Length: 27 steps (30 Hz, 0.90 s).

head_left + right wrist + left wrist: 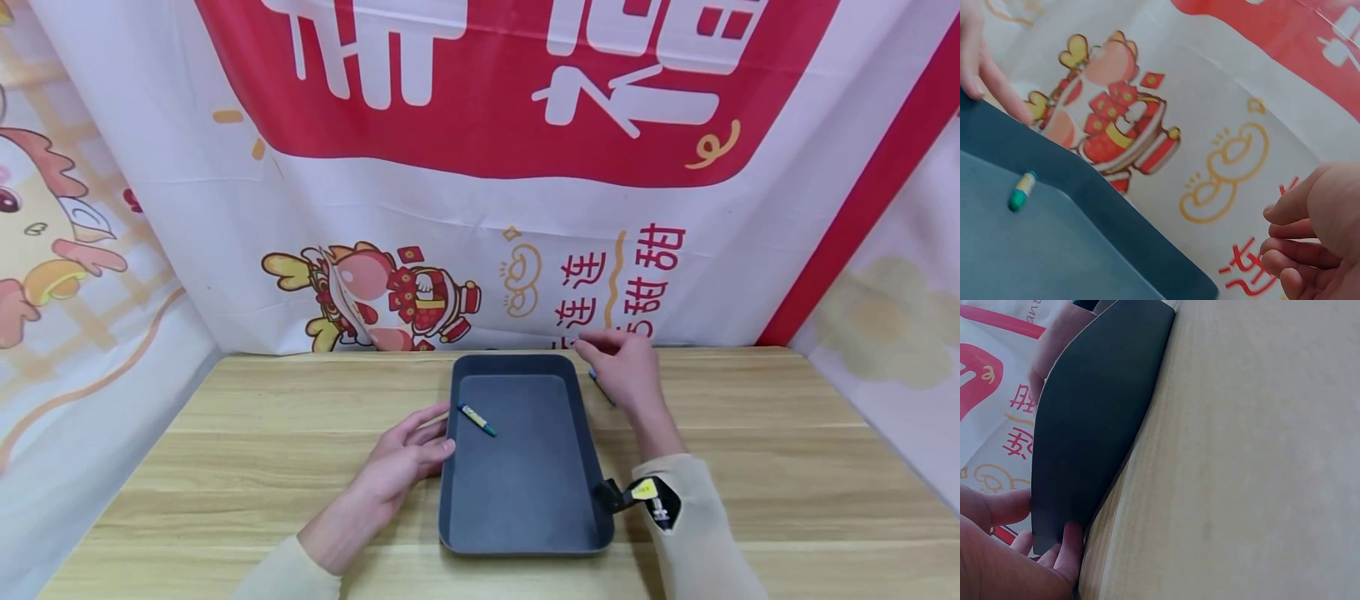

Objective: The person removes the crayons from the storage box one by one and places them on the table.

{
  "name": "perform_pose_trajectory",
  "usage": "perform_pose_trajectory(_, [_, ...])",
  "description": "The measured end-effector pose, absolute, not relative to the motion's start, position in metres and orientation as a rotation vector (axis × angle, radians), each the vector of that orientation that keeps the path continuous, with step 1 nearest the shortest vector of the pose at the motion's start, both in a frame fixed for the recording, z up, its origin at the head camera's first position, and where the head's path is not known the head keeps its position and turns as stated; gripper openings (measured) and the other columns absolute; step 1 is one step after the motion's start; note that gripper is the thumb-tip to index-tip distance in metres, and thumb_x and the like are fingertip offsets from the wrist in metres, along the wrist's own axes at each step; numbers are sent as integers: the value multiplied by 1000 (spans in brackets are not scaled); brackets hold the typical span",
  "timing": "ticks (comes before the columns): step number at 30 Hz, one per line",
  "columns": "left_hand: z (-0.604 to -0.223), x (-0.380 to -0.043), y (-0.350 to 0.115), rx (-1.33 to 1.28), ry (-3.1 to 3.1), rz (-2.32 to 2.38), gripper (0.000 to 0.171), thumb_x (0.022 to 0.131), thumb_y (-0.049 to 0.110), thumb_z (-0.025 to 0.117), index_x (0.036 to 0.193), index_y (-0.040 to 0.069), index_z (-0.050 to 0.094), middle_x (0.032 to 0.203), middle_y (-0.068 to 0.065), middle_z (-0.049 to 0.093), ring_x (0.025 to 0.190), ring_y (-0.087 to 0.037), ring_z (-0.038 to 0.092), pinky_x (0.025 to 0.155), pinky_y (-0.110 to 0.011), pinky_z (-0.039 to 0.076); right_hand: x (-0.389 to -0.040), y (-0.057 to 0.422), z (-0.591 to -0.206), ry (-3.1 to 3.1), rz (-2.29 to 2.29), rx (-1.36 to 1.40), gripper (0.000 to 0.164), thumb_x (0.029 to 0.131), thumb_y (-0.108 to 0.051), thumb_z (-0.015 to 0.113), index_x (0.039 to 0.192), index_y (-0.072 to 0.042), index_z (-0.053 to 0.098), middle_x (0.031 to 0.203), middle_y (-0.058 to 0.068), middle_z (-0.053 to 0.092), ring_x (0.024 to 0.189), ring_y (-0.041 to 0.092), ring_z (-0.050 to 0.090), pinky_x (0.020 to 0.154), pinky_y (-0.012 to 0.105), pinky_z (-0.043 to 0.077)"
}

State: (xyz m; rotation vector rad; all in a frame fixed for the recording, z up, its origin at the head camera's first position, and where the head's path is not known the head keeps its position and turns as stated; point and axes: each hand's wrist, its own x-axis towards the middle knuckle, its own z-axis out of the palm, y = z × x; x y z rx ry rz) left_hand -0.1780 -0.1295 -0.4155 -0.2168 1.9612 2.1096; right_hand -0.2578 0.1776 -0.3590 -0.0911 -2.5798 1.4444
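A dark grey rectangular tray stands on the wooden table. My left hand grips its left wall, thumb at the rim and the other fingers along the outer side. Inside, near that wall, lies a green crayon with a pale paper wrapper. Beyond the tray's far right corner my right hand hangs above the table, its fingers loosely bent. Between its thumb and fingers nothing shows. Below it on the table lies a blue crayon, partly covered by the hand in the head view.
The wooden table runs back to a white and red printed cloth hanging behind it. More printed cloth hangs at the left side. A black strap mount sits on the right sleeve, overlapping the tray's right rim in the head view.
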Motion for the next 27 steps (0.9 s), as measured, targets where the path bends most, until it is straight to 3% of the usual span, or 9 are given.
perform_pose_trajectory(5, [-415,-178,-129,-218,1959,2106,58,98,2,70,153,16,57,156,-20,58,133,-30,67,106,-41,59,-255,161,-357,-2546,1499,-47,33,102,-31,72,128,-12,77,123,13,78,109,27,69,85,28,56])
perform_pose_trajectory(11, [-413,-177,-129,-231,1963,2100,59,98,2,70,154,16,56,157,-21,57,134,-31,67,107,-43,59,-252,142,-355,-2525,1488,33,30,101,-28,73,127,-13,78,118,11,78,101,25,69,80,26,57])
perform_pose_trajectory(27, [-413,-177,-130,-216,1966,2091,60,98,3,70,155,17,55,158,-21,56,135,-33,66,108,-45,58,-238,99,-357,-2534,1463,161,26,100,-26,75,121,-14,80,111,6,78,97,22,67,83,33,56])
